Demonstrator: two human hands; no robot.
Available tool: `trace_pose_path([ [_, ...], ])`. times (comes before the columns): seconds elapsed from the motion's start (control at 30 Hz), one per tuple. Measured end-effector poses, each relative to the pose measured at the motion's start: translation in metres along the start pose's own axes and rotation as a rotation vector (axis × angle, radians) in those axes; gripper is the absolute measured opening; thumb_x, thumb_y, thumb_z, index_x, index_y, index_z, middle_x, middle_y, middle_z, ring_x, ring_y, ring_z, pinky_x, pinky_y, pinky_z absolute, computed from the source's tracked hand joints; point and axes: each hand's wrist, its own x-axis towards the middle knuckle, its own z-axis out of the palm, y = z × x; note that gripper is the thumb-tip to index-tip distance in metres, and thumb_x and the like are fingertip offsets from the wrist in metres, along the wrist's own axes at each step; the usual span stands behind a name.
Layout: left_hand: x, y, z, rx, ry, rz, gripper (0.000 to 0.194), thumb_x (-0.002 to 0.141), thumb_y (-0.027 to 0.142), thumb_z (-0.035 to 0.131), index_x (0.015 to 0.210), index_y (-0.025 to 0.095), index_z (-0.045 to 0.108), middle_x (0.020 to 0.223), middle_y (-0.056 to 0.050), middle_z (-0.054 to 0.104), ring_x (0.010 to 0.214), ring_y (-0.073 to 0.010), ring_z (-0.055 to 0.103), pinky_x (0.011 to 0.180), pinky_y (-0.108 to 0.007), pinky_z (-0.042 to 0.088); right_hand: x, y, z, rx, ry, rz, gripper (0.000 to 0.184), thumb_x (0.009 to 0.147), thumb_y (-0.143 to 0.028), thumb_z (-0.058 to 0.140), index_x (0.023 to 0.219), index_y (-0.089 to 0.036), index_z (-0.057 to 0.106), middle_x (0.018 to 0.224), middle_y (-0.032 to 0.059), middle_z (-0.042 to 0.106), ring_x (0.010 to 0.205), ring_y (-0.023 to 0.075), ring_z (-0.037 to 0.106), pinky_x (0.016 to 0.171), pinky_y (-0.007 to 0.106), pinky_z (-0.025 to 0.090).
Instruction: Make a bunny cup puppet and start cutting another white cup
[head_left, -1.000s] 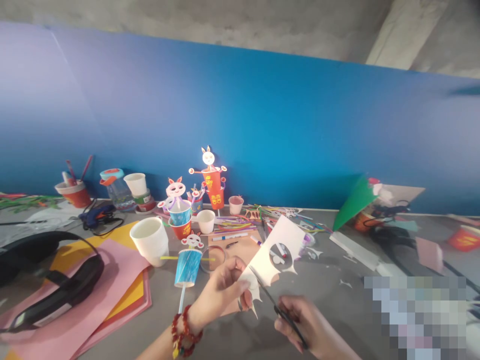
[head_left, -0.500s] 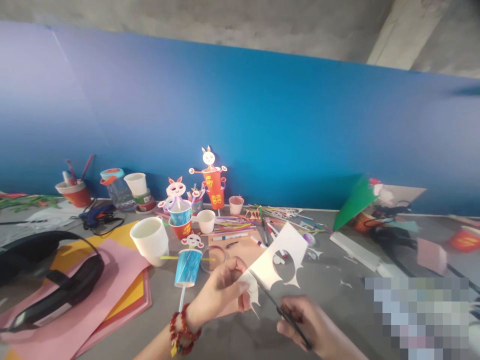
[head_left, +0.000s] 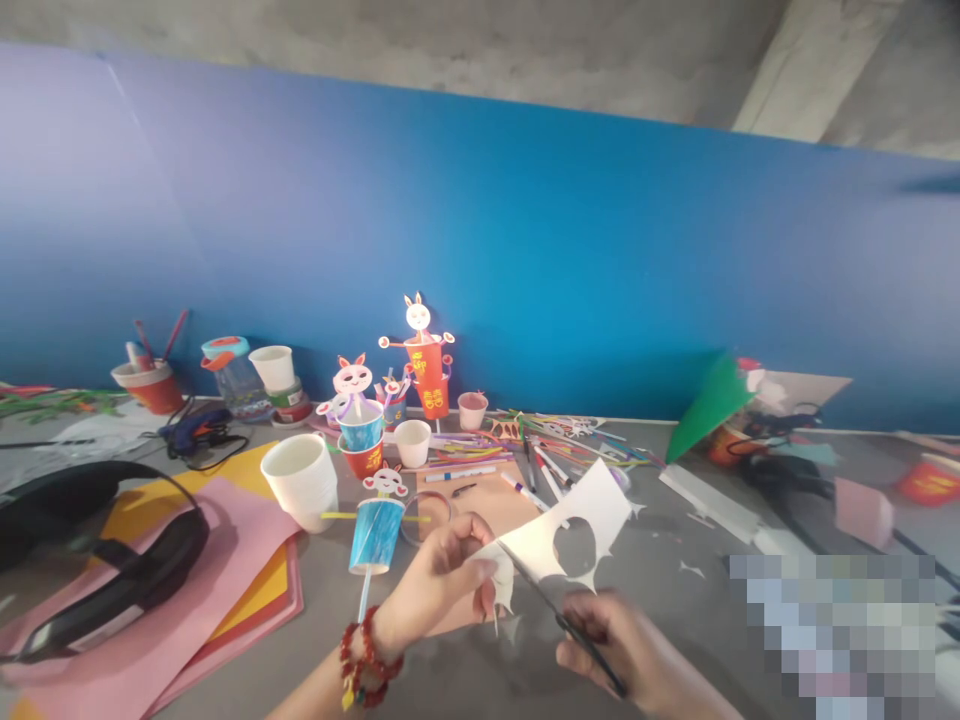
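Two hands: left fingers pinch white paper (head_left: 551,545) | right fingers grip scissors (head_left: 574,630), seemingly at paper's edge

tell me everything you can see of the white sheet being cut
The white sheet looks like paper or thin card, flat and angular at its far end, with a large rounded cut-out and pointed scraps along the near edge. The left hand pinches its other end; the scissors in the right hand meet it there. It is held above the table.
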Motion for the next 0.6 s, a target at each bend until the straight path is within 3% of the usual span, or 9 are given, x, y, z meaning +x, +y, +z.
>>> trace_pose_path([
  [0.33, 0.002, 0.003, -0.001, 0.082, 0.061, 0.031, 0.031, 0.08, 0.04, 0.078, 0.08, 0.018, 0.056, 0.052, 0.004, 0.061, 0.04, -0.0078, 0.053, 0.044, -0.017, 0.041, -0.001, -0.003, 0.007, 0.067, 0.009, -0.009, 0.057, 0.078, -0.061, 0.074, 0.064, -0.021, 0.035, 0.056, -0.0089, 0.028, 0.05, 0.006, 0.028, 0.045, 0.022, 0.016],
  [0.47, 0.003, 0.0, 0.002, 0.06, 0.166, 0.04, 0.031, 0.078, 0.04, 0.08, 0.078, 0.018, 0.058, 0.049, 0.008, 0.052, 0.041, -0.0059, 0.044, 0.044, -0.017, 0.035, 0.0, 0.001, 0.021, 0.174, 0.049, 0.044, 0.061, 0.078, -0.071, 0.067, 0.063, -0.023, 0.032, 0.049, -0.0101, 0.027, 0.042, 0.0051, 0.026, 0.042, 0.023, 0.014],
  [0.6, 0.002, -0.008, 0.007, 0.043, 0.227, 0.058, 0.032, 0.076, 0.042, 0.081, 0.08, 0.016, 0.063, 0.06, 0.005, 0.055, 0.051, -0.0067, 0.045, 0.051, -0.018, 0.038, 0.003, 0.0, 0.04, 0.244, 0.137, 0.053, 0.065, 0.077, -0.083, 0.054, 0.061, -0.025, 0.028, 0.043, -0.0121, 0.025, 0.034, 0.0042, 0.024, 0.037, 0.023, 0.015],
])
